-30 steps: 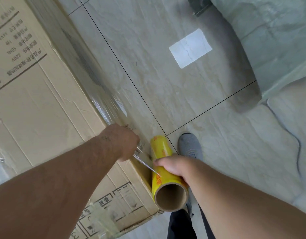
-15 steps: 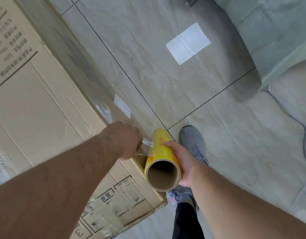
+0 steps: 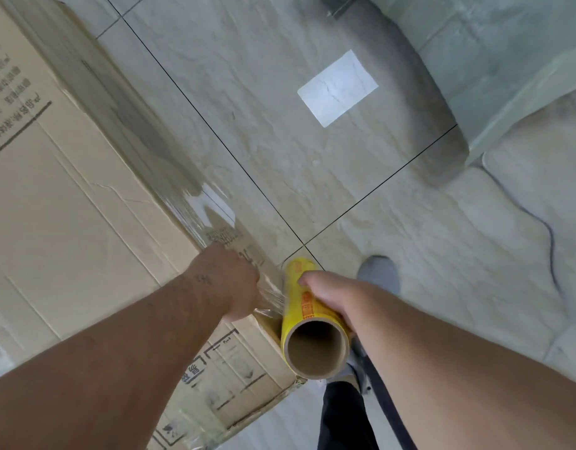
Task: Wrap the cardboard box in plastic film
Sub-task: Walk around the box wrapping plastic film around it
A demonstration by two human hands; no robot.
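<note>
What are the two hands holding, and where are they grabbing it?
The right hand grips the yellow film roll around its middle. The left hand grips the bunched loose end of the plastic film beside the roll.

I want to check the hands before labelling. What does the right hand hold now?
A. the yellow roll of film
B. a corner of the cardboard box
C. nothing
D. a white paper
A: the right hand wraps around the yellow roll of film, beside the cardboard box.
</note>
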